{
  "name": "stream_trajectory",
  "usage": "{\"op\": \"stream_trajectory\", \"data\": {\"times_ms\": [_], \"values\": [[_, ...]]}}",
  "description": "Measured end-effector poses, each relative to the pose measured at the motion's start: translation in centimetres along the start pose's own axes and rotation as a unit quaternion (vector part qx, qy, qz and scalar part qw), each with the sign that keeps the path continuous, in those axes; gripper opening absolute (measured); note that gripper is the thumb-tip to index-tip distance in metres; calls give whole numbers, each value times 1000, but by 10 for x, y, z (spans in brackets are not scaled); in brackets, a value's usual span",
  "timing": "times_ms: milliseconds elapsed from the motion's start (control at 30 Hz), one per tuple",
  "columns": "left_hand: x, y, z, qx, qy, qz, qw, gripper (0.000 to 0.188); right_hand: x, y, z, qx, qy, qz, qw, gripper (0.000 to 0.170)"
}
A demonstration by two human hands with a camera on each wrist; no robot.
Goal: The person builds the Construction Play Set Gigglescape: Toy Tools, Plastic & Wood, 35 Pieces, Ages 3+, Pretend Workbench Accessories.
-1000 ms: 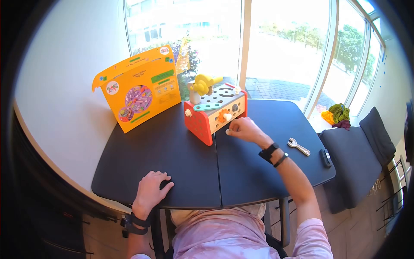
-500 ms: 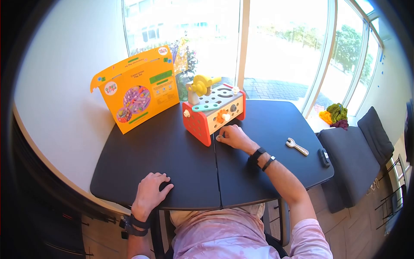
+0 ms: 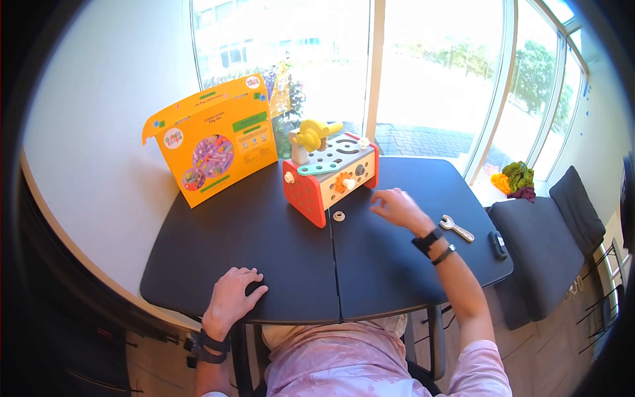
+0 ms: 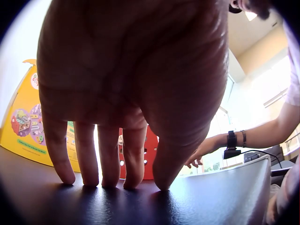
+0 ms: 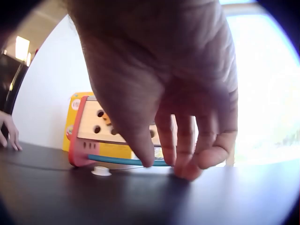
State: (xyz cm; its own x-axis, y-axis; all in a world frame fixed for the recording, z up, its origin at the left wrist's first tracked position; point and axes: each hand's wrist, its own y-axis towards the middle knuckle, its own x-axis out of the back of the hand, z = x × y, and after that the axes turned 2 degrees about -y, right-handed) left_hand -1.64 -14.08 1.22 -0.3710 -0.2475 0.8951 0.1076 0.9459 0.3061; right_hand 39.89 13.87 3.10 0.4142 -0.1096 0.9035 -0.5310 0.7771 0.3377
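Note:
My right hand point(image 3: 400, 210) is over the right half of the table, fingers loosely bent, holding nothing. To its left a small pale toy nut point(image 3: 338, 216) with a hole in its middle lies on the table; the right wrist view shows the same nut point(image 5: 101, 171) flange down. Just behind it stands a wooden toy workbench point(image 3: 304, 196) with red sides. A yellow toy piece point(image 3: 311, 135), a teal strip point(image 3: 319, 167) and an orange gear point(image 3: 342, 182) are on the bench. My left hand point(image 3: 231, 294) rests its spread fingertips on the table's front left part.
A toy wrench point(image 3: 456, 227) and a small black device point(image 3: 498, 243) lie at the table's right side. An orange-yellow cardboard box point(image 3: 231, 165) stands at the back left. Beyond the right edge is a grey seat point(image 3: 536, 231) with coloured cloths point(image 3: 516, 176) behind it.
My right hand first moved left with the nut, then set it on the table in front of the workbench, let go and drew back to the right. My left hand has stayed in place.

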Motion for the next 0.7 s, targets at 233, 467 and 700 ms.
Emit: {"op": "stream_trajectory", "data": {"times_ms": [233, 467, 700], "values": [[-1, 0, -3, 12, -1, 1, 1000, 29, 41, -81, -69, -329, -312, 13, 891, 37], [-2, -4, -5, 15, -7, 1, 1000, 31, 29, -106, -80, -340, -288, 21, 895, 33], [-1, -4, -3, 17, -11, 9, 1000, 33, 19, -91, -59, -144, -132, 10, 981, 18]]}}
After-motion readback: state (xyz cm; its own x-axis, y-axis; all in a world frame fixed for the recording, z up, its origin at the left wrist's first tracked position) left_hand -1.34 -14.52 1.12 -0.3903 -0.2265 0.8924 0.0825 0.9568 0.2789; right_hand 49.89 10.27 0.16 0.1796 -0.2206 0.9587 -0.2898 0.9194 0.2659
